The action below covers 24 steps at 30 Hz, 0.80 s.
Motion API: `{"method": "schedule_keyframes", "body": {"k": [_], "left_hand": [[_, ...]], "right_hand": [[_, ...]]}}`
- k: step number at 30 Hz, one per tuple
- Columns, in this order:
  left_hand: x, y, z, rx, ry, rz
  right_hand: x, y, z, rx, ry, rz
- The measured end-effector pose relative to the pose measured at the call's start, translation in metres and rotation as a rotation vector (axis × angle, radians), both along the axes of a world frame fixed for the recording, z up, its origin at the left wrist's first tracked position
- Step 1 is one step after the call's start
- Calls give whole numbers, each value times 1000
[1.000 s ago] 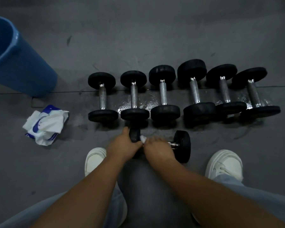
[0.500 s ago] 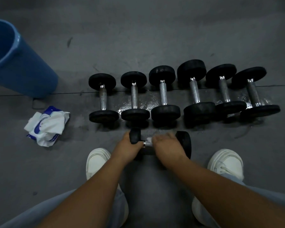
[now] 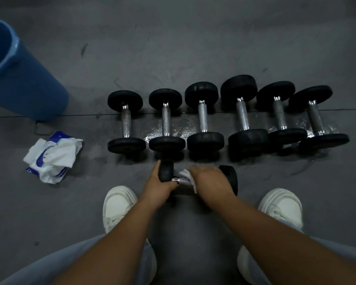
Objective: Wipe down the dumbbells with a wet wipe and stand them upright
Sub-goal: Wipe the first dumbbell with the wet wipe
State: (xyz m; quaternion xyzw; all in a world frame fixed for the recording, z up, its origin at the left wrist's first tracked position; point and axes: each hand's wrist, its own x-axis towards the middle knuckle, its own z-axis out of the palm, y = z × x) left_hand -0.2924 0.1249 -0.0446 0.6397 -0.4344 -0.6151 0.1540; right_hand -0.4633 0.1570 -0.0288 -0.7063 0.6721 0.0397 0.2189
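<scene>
Evidently early: dumbbell [image 3: 232,177] at 6 o'clock, mid-wipe.
Its head is gripped by left hand [image 3: 160,183]; right hand [image 3: 211,179] curls wet wipe [image 3: 185,174] round the handle. Row of six [image 3: 202,118] at 12 o'clock lies flat, none upright.

At 12 o'clock, row of dumbbells [image 3: 202,118]: matt black, rubber-like heads; bright, polished metal handles. Same finish on near dumbbell [image 3: 229,177] at 6 o'clock, handle partly covered by soft white wet wipe [image 3: 185,175]. Floor [image 3: 193,48]: dark grey, matt, scuffed; glossy wet patch [image 3: 181,128] under the row. At 10 o'clock, bucket [image 3: 29,89]: smooth blue plastic. At 9 o'clock, wipe pack [image 3: 51,157]: crinkled white-and-blue film.
</scene>
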Motion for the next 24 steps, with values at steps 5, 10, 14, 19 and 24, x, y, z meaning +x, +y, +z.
{"method": "schedule_keyframes", "body": {"k": [5, 10, 14, 19, 24], "left_hand": [[-5, 3, 5, 16, 31, 57], [-6, 0, -1, 22, 11, 67], [-3, -2, 0, 27, 10, 33], [-14, -15, 9, 194, -29, 53], [-12, -14, 22, 378, -188, 129]], "right_hand": [[6, -1, 6, 124, 206, 109], [25, 1, 7, -59, 130, -41], [19, 2, 10, -4, 113, -40], [24, 8, 11, 9, -13, 27], [19, 9, 1, 42, 157, -80]]}}
